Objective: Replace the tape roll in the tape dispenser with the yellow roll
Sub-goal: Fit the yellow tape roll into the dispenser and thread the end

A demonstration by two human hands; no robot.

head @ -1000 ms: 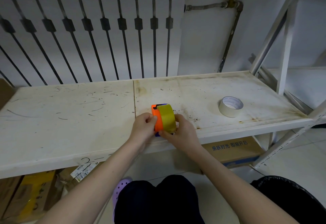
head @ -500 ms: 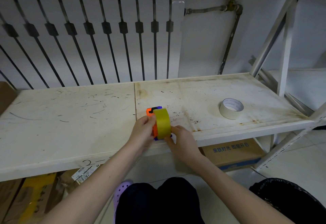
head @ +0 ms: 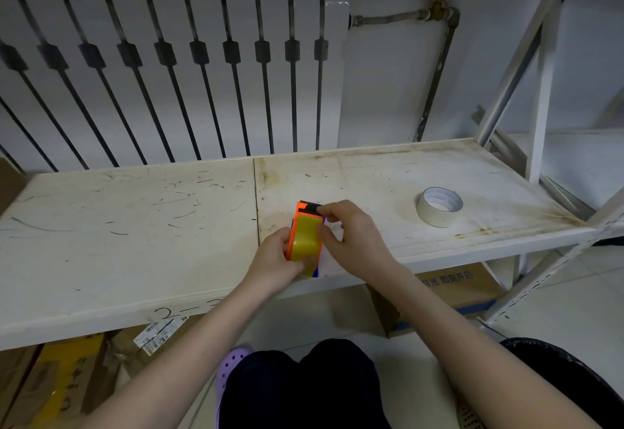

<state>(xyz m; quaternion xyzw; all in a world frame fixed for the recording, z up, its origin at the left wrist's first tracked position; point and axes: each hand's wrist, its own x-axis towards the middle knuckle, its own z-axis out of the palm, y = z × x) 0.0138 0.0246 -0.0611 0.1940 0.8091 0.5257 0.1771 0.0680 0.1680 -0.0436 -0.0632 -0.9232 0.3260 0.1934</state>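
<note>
An orange tape dispenser (head: 293, 226) with a blue underside stands on edge near the front of the white shelf (head: 135, 226). The yellow tape roll (head: 305, 243) sits inside it. My left hand (head: 275, 260) grips the dispenser and roll from the left and below. My right hand (head: 351, 236) holds it from the right, its thumb and forefinger pinched at the black front end of the dispenser. A white tape roll (head: 439, 207) lies flat on the shelf to the right, apart from both hands.
A white radiator (head: 169, 74) and a pipe with a red valve (head: 440, 0) stand behind the shelf. A slanted shelf upright (head: 540, 57) rises at the right. Cardboard boxes (head: 449, 290) lie under the shelf. My knees and a purple shoe (head: 233, 361) are below.
The dispenser with the yellow roll has turned more lengthwise. My right hand moved up from the roll's lower right to pinch the dispenser's front end. My left hand kept its grip.
</note>
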